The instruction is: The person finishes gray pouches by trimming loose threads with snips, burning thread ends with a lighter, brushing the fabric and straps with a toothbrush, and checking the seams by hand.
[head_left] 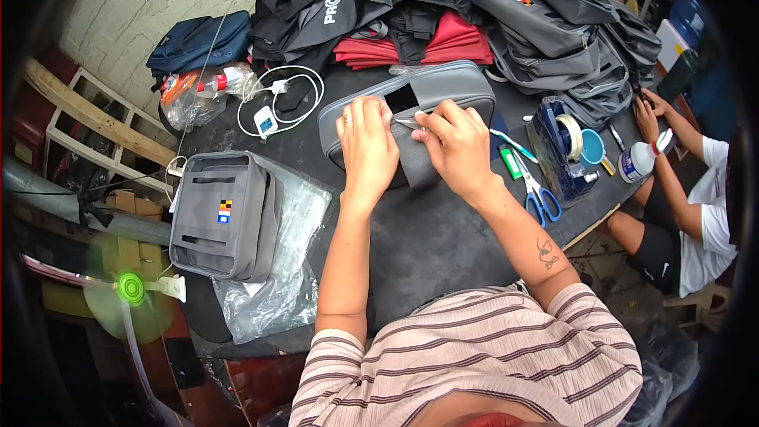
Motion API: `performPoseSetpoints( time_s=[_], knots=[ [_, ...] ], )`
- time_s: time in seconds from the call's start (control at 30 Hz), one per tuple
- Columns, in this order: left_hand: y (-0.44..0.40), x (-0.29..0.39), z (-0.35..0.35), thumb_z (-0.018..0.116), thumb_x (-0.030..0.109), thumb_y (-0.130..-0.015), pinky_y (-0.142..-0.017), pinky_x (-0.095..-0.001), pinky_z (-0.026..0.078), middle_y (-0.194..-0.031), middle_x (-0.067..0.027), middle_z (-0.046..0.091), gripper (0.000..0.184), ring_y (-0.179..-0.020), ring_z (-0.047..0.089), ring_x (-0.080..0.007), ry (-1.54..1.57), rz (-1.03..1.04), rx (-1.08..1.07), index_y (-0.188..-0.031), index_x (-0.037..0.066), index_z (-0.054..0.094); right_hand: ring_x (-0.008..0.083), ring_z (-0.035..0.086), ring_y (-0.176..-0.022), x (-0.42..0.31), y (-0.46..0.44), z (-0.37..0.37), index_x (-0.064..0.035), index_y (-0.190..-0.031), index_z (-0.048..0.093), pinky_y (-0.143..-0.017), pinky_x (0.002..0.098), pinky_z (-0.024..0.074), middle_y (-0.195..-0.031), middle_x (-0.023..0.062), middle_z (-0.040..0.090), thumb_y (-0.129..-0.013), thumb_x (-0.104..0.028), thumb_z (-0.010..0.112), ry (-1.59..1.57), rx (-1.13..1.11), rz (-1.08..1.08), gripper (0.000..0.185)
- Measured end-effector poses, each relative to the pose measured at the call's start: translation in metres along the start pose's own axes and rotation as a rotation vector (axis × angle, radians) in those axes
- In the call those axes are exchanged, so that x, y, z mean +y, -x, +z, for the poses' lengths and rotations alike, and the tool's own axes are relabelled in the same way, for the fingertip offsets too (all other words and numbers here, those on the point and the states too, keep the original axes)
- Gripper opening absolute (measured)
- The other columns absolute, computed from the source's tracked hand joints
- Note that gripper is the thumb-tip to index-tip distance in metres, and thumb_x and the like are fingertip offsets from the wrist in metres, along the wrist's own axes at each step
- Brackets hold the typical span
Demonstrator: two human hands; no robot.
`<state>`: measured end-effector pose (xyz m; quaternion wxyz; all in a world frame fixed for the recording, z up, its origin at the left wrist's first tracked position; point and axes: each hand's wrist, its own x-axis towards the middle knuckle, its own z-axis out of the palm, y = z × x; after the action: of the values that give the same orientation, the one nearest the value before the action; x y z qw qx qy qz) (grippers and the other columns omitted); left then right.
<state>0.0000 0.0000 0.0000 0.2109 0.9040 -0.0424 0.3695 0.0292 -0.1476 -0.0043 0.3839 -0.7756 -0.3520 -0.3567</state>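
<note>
Grey bag [455, 83]: lying on the black table [411, 237], showing a black rectangle [402, 96] on top. Left hand [368, 138]: bunching its fingers against the bag; whether they are pinching fabric, one cannot tell. Right hand [458, 142]: pinching a thin pointed tool [407, 122] over the bag. Blue-handled scissors [544, 204]: lying to the right.

Hands Working on a Gray Bag [414, 154]

The left hand [368, 138] is touching the bag; the right hand [456, 141] is pinching a slim pointed tool [406, 122]. Blue-handled scissors [538, 190] are lying nearby on the dark surface [419, 229].
</note>
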Motion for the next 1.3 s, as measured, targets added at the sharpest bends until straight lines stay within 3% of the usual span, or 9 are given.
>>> performPoseSetpoints(
  time_s=[0.07, 0.2, 0.27, 1.0, 1.1, 1.17, 1.23, 1.27, 1.3],
  knots=[
    [0.000, 0.000, -0.001, 0.055, -0.003, -0.078, -0.082, -0.0409, 0.035, -0.095, -0.0101, 0.051, 0.016, -0.094, 0.050, -0.0291, 0.004, 0.005, 0.007, -0.091, 0.003, 0.049, 0.0202, 0.058, -0.072, -0.001, 0.000, 0.000, -0.0044, -0.087, 0.066, -0.064, 0.0338, 0.0383, -0.074, 0.0041, 0.052, -0.072, -0.012, 0.071, 0.009, -0.038, 0.025, 0.017],
    [0.000, -0.002, -0.001, 0.055, -0.004, -0.077, -0.081, -0.0406, 0.035, -0.094, -0.0099, 0.050, 0.017, -0.094, 0.049, -0.0289, -0.006, 0.031, 0.018, -0.091, 0.003, 0.049, 0.0206, 0.058, -0.071, -0.002, 0.000, 0.002, -0.0042, -0.087, 0.066, -0.064, 0.0337, 0.0383, -0.074, 0.0047, 0.052, -0.072, -0.013, 0.071, 0.013, -0.044, 0.027, 0.018],
    [0.001, -0.002, -0.001, 0.052, 0.003, -0.087, -0.080, -0.0394, 0.035, -0.094, -0.0101, 0.052, 0.006, -0.090, 0.050, -0.0283, -0.026, 0.039, 0.034, -0.092, 0.003, 0.049, 0.0209, 0.058, -0.070, -0.002, -0.002, 0.001, -0.0042, -0.087, 0.066, -0.064, 0.0337, 0.0384, -0.074, 0.0051, 0.052, -0.072, -0.013, 0.071, 0.021, -0.049, 0.013, 0.018],
    [0.001, 0.002, 0.002, 0.051, 0.002, -0.086, -0.082, -0.0402, 0.036, -0.093, -0.0124, 0.051, 0.008, -0.091, 0.050, -0.0299, -0.072, 0.046, 0.045, -0.093, 0.001, 0.049, 0.0239, 0.054, -0.070, 0.005, -0.001, 0.011, -0.0060, -0.083, 0.066, -0.062, 0.0356, 0.0448, -0.092, 0.0083, 0.051, -0.067, -0.013, 0.075, 0.011, 0.010, -0.011, 0.020],
    [0.005, -0.002, 0.002, 0.042, 0.009, -0.093, -0.081, -0.0370, 0.041, -0.092, -0.0156, 0.053, 0.018, -0.088, 0.052, -0.0279, 0.280, 0.003, 0.351, -0.088, -0.004, 0.054, 0.0257, 0.056, -0.075, 0.003, -0.002, 0.004, -0.0067, -0.091, 0.065, -0.068, 0.0374, 0.0464, -0.095, 0.0094, 0.051, -0.072, -0.015, 0.075, -0.122, 0.096, 0.118, 0.023],
    [0.019, -0.002, -0.004, 0.041, 0.008, -0.092, -0.077, -0.0301, 0.041, -0.091, -0.0117, 0.052, 0.018, -0.084, 0.050, -0.0189, 0.386, -0.051, 0.566, -0.086, -0.004, 0.054, 0.0288, 0.055, -0.087, 0.016, -0.001, -0.008, -0.0064, -0.101, 0.062, -0.076, 0.0375, 0.0468, -0.099, 0.0130, 0.049, -0.077, -0.017, 0.073, -0.104, 0.198, 0.129, 0.029],
    [0.036, 0.001, -0.007, 0.036, 0.011, -0.093, -0.060, -0.0256, 0.039, -0.081, -0.0085, 0.051, 0.025, -0.065, 0.047, -0.0122, 0.678, -0.165, 0.703, -0.076, 0.000, 0.051, 0.0256, 0.051, -0.095, 0.032, 0.008, -0.021, -0.0031, -0.107, 0.058, -0.083, 0.0353, 0.0432, -0.103, 0.0131, 0.048, -0.079, -0.017, 0.072, -0.114, 0.231, 0.285, 0.034],
    [0.047, 0.002, -0.009, 0.036, 0.015, -0.093, -0.053, -0.0258, 0.038, -0.072, -0.0088, 0.051, 0.033, -0.057, 0.046, -0.0131, 0.569, -0.237, 0.674, -0.066, 0.000, 0.046, 0.0242, 0.050, -0.096, 0.046, 0.015, -0.022, -0.0012, -0.109, 0.056, -0.085, 0.0346, 0.0421, -0.103, 0.0126, 0.048, -0.080, -0.018, 0.071, -0.113, 0.284, 0.315, 0.037],
    [0.062, -0.008, -0.005, 0.038, 0.017, -0.093, -0.051, -0.0252, 0.038, -0.067, -0.0097, 0.051, 0.037, -0.055, 0.047, -0.0141, 0.522, -0.124, 0.651, -0.059, 0.001, 0.041, 0.0216, 0.049, -0.092, 0.057, 0.021, -0.023, 0.0001, -0.110, 0.055, -0.082, 0.0327, 0.0420, -0.102, 0.0112, 0.048, -0.081, -0.018, 0.070, -0.149, 0.295, 0.385, 0.037]
  ],
)
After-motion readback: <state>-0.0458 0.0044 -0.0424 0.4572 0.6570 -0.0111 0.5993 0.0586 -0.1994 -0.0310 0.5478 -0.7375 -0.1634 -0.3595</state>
